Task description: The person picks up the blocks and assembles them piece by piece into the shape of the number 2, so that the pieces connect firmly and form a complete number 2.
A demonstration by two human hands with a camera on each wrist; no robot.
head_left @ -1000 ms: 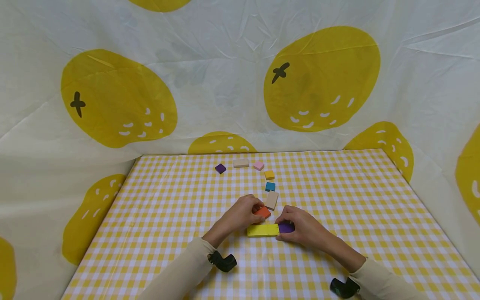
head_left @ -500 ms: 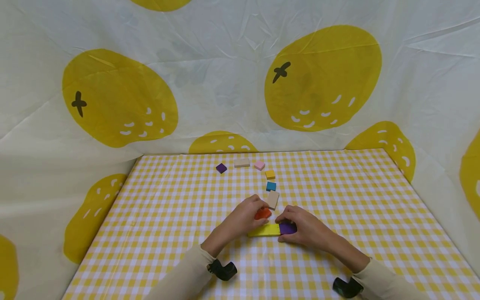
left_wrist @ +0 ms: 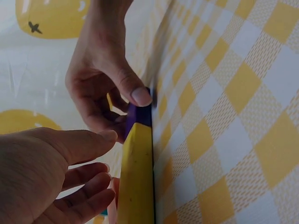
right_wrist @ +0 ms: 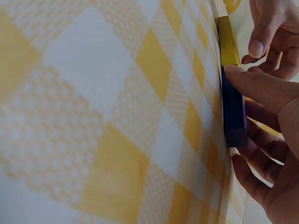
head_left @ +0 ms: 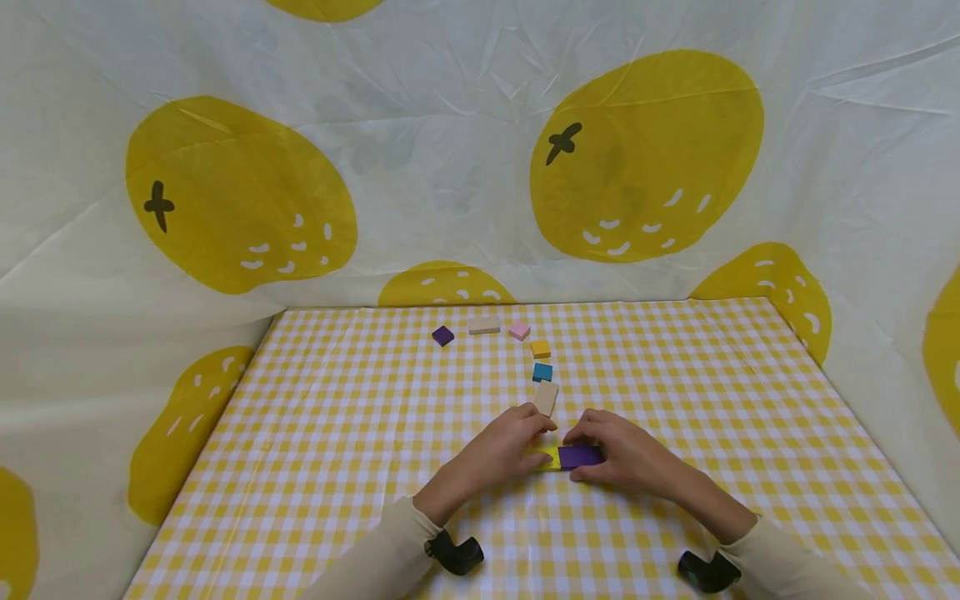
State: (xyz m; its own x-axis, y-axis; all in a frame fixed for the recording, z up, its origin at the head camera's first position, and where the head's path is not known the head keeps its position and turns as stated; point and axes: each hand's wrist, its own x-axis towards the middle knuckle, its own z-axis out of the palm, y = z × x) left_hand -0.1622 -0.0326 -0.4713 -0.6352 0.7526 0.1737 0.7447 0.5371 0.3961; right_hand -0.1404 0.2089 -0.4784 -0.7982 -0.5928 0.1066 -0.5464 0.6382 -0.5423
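A yellow block (head_left: 552,458) and a purple block (head_left: 579,457) lie end to end on the checked cloth. With thumb in front and fingers behind, my right hand (head_left: 633,454) pinches the purple block (right_wrist: 233,109). My left hand (head_left: 497,448) hovers over the yellow block and covers much of it in the head view. The left wrist view shows that hand's thumb and loosely bent fingers apart, beside the yellow block (left_wrist: 138,172), with nothing gripped. The orange block seen earlier is hidden behind my left hand in the head view.
A wooden block (head_left: 547,398) lies just behind my left fingertips. Beyond it a blue block (head_left: 542,372), an orange-yellow block (head_left: 540,349), a pink block (head_left: 520,331), a second wooden block (head_left: 483,325) and a dark purple block (head_left: 443,336) curve away to the left.
My left hand has moved right, away from holding the orange block, and now covers more of the yellow block. My right hand has shifted slightly right along the purple block, exposing more of it.
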